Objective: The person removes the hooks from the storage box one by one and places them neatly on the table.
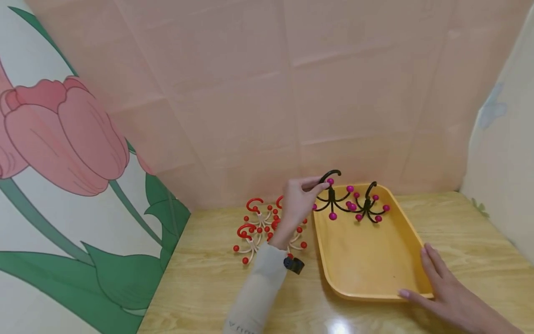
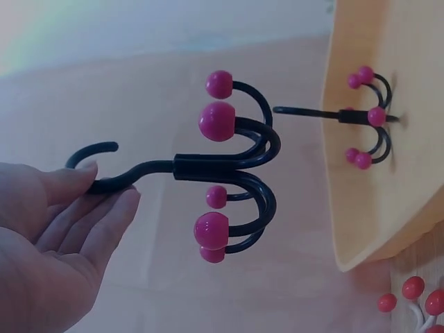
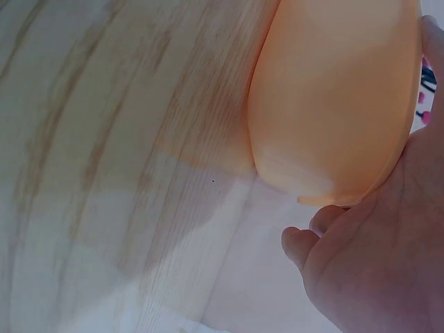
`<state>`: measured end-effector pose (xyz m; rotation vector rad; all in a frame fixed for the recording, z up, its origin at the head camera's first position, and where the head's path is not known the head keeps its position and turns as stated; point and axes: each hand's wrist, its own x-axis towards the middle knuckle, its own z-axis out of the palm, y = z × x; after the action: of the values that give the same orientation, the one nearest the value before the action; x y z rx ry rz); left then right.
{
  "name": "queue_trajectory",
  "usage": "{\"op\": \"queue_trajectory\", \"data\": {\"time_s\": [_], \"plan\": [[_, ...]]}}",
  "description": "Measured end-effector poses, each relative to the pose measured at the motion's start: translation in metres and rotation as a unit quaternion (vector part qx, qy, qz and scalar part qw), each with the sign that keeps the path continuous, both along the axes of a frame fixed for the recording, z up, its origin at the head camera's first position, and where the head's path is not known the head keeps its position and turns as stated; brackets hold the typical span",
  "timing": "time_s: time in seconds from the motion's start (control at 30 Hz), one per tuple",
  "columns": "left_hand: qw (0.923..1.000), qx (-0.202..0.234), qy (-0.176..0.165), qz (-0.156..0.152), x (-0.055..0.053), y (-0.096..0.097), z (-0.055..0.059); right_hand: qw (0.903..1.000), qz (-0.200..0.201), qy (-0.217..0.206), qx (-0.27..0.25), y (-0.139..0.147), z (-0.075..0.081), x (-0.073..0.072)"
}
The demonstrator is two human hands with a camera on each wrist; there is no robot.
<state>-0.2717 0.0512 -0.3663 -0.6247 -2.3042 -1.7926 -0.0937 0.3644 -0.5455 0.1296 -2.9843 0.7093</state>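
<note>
My left hand point(image 1: 298, 204) pinches a black multi-arm hanging hook point(image 2: 208, 166) by its curved top, between thumb and fingers. Magenta balls tip its arms, and it hangs upright over the far left part of the yellow tray point(image 1: 371, 260). Inside that tray, near the far end, stands a second black hook point(image 1: 367, 205) of the same kind, its curved top pointing up. My right hand point(image 1: 452, 297) rests at the tray's near right corner, the thumb over the near rim and extended fingers along the right rim.
Left of the tray, several red-and-white hooks with red balls point(image 1: 245, 236) stand grouped on the wooden table point(image 1: 192, 287), partly hidden behind my left forearm. A pinkish sheet point(image 1: 233, 116) covers the wall behind. A tulip-patterned panel point(image 1: 83, 134) borders the left side.
</note>
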Motion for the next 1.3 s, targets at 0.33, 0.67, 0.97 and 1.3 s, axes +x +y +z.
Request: {"op": "queue_trajectory", "data": {"time_s": [0.33,0.67,0.97,1.3], "plan": [[0.9997,-0.016,-0.019,-0.007,0.024,-0.025,0.001,0.9999,-0.007,-0.012,0.006,0.0,0.002,-0.001],[0.9992,0.029,-0.027,-0.009,0.042,-0.06,-0.008,0.9999,-0.003,-0.014,0.0,0.001,0.001,-0.001],[0.9975,0.028,-0.062,0.017,0.057,-0.093,-0.023,0.9998,-0.002,-0.002,-0.018,0.001,-0.001,-0.003],[0.9937,0.037,-0.102,0.026,0.072,-0.12,-0.048,0.9998,-0.004,-0.01,-0.017,0.001,-0.001,-0.004]]}}
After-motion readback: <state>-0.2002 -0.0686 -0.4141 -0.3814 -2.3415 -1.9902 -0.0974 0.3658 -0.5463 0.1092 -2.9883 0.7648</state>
